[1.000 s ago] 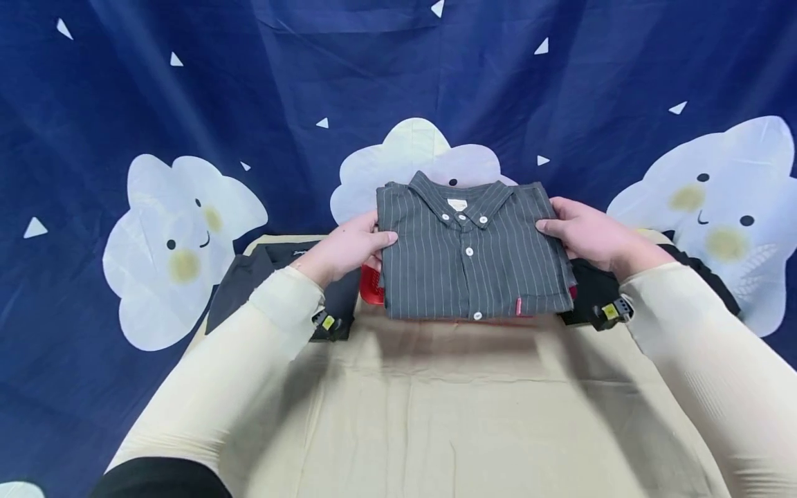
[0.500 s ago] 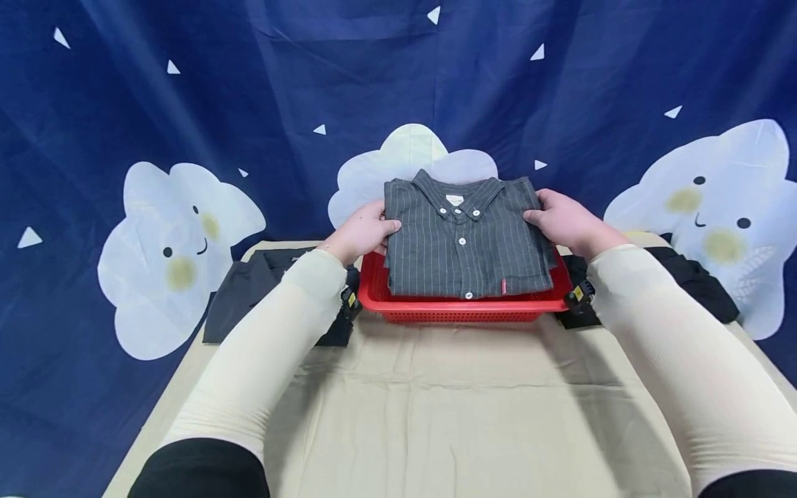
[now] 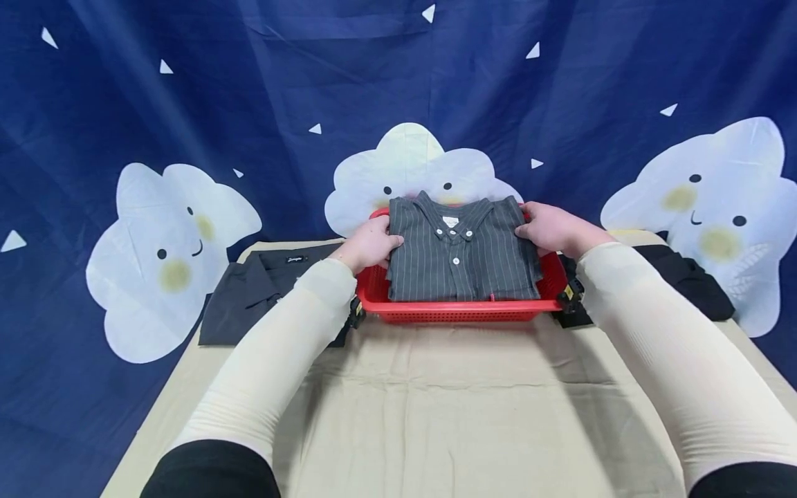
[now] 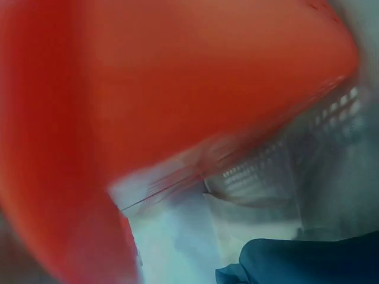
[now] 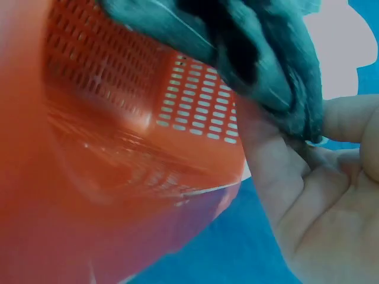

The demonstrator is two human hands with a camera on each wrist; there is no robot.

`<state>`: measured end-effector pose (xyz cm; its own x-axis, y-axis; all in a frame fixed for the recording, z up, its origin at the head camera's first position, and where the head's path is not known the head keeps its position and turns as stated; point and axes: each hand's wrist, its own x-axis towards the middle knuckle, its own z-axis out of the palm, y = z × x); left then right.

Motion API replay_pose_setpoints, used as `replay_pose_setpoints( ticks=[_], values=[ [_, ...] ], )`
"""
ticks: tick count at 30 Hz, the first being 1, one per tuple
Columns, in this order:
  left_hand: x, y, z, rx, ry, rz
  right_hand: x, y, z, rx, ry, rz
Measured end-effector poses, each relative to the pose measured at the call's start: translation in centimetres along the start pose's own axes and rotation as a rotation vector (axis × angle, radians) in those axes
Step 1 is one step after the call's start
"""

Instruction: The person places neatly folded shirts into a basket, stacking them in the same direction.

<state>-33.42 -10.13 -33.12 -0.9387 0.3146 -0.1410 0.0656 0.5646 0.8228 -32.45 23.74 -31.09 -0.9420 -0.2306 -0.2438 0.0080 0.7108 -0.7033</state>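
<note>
A folded dark grey pinstriped shirt with a buttoned collar lies within the red plastic basket, its lower edge behind the basket's front rim. My left hand grips the shirt's left edge, thumb on top. On the opposite side my right hand pinches the right edge. The right wrist view shows the folded shirt edge between thumb and fingers of the right hand, beside the basket's perforated wall. Blurred red basket plastic fills much of the left wrist view, where the left hand is hidden.
A folded dark shirt lies on the table left of the basket, partly under the left sleeve. Folded black clothing lies to the right. The beige cloth covers the table; a blue curtain hangs behind.
Both hands have lowered the pinstriped shirt from above the basket down into it. The basket's front rim, hidden behind the shirt at first, now shows. Both hands keep their grip.
</note>
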Motion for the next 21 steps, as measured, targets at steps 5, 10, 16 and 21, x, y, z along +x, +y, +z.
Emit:
replay_pose_setpoints(
  ticks=[5,10,16,21],
  values=[
    [-0.2,0.3,0.1,0.005,-0.014,-0.005,-0.1,-0.7,-0.2,-0.033,-0.035,-0.002],
    [-0.6,0.7,-0.2,0.000,-0.013,0.005,-0.3,-1.5,-0.4,-0.090,-0.037,-0.027],
    [-0.4,0.0,0.3,-0.002,-0.054,-0.040,-0.4,-0.6,-0.4,-0.060,-0.098,0.020],
    [-0.5,-0.4,0.9,0.017,-0.067,-0.086,-0.1,0.3,0.0,-0.034,-0.124,0.022]
  ],
)
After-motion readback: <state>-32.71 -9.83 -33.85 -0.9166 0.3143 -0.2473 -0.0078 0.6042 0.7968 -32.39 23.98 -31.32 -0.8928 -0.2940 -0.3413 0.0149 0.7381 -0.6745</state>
